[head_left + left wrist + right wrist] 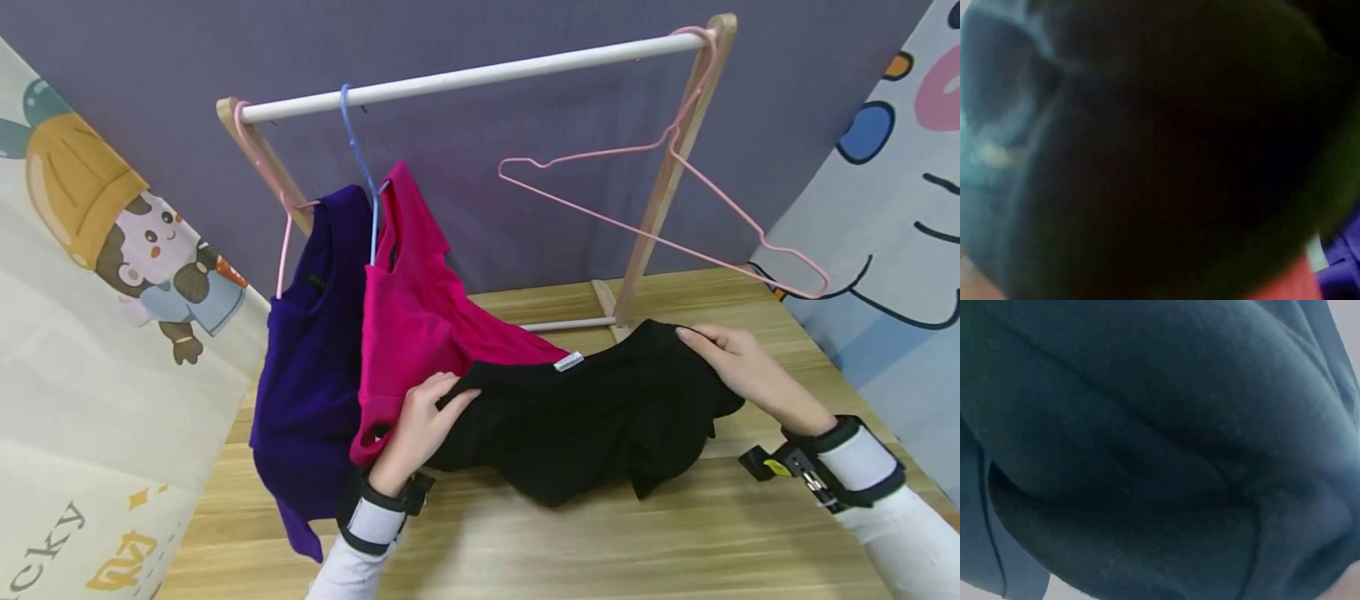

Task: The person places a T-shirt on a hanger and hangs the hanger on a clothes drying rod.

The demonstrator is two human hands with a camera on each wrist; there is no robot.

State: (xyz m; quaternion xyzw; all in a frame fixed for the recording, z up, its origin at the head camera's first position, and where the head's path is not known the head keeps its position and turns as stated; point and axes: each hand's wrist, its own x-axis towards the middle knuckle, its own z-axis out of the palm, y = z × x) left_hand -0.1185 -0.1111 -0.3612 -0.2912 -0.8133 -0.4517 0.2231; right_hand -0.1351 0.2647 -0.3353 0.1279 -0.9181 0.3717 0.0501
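Observation:
A black garment [570,425] with a white label [568,362] at its neckline hangs stretched between both hands in the head view. My left hand [420,425] pinches its left top edge between thumb and fingers. At the opposite end, my right hand [723,358] grips the upper right edge. Dark cloth [1147,162] fills most of the left wrist view, blurred. In the right wrist view, folds of the same cloth [1135,425] cover nearly everything. The pink garment [420,325] on a blue hanger [356,150] is right behind the left hand.
A clothes rack with a white rail [480,79] stands on the wooden table [600,542]. From its left end a purple garment [307,400] hangs on a pink hanger [283,200]. A bare pink hanger [592,218] hangs at the right end, above the black garment.

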